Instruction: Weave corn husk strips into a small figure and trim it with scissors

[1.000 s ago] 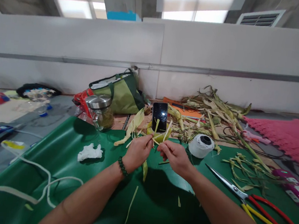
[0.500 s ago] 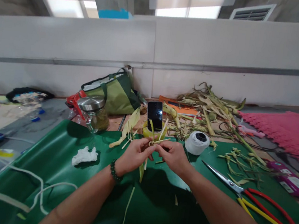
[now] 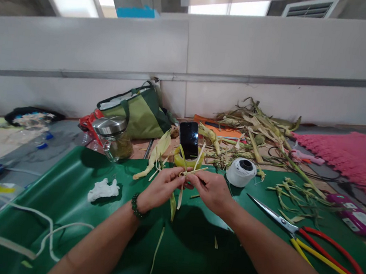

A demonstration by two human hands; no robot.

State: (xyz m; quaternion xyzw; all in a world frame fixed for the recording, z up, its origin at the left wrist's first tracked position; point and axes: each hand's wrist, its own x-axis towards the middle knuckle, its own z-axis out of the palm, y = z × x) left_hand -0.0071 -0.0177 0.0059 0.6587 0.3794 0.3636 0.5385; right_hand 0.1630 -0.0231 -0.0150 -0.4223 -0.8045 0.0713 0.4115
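Strips of pale green corn husk [image 3: 183, 173] cross in a small knot between my two hands, over the green mat [image 3: 117, 240]. My left hand [image 3: 162, 187], with a dark beaded bracelet at the wrist, pinches the knot from the left. From the other side my right hand [image 3: 213, 191] is closed on the same strips with thumb and fingertips. Loose strip ends stick up, out to the right and down below the fingers. Just behind stands a phone [image 3: 188, 138] in a yellow holder [image 3: 180, 159]. The fingers partly hide the knot.
Scissors [image 3: 287, 225] with red and yellow handles lie at right, near a white thread spool [image 3: 241, 172] and several knotted husk pieces [image 3: 291, 197]. Crumpled white tissue [image 3: 103, 190], a glass jar [image 3: 115, 142] and a green bag [image 3: 142, 116] are at left. Dried husks [image 3: 254, 123] pile up behind.
Both hands stay on the husk strips, with the fingers slightly shifted. More of the knot and the strip hanging below it shows now. The view has tilted slightly.
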